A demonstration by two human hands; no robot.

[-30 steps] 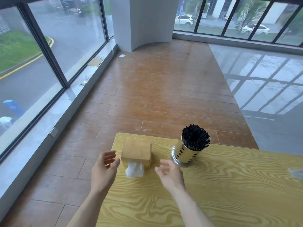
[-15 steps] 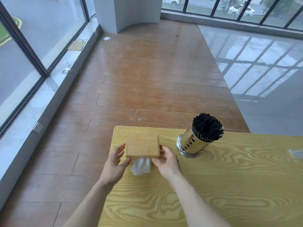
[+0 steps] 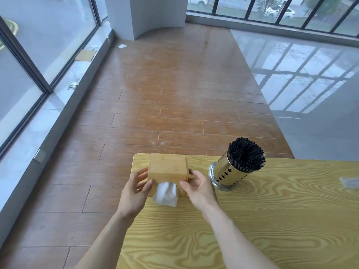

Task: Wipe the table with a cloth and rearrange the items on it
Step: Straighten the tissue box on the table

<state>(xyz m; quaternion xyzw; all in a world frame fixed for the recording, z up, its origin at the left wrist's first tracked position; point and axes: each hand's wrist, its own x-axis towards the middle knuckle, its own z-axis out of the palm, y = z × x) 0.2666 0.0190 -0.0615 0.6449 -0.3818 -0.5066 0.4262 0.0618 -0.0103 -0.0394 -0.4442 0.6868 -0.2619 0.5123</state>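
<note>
A bamboo tissue box stands at the far left corner of the yellow wooden table, with a white tissue hanging out of its near face. My left hand grips the box's left side and my right hand grips its right side. To the right of the box stands a perforated metal holder packed with several black straws.
The table's left and far edges lie right beside the box, with brown floor beyond. A pale cloth or wrapper lies at the table's right edge. Windows with a low sill run along the left.
Both hands, apart and open a second ago, closed in on the tissue box and now hold its two sides. The view has tilted down and nearer.
</note>
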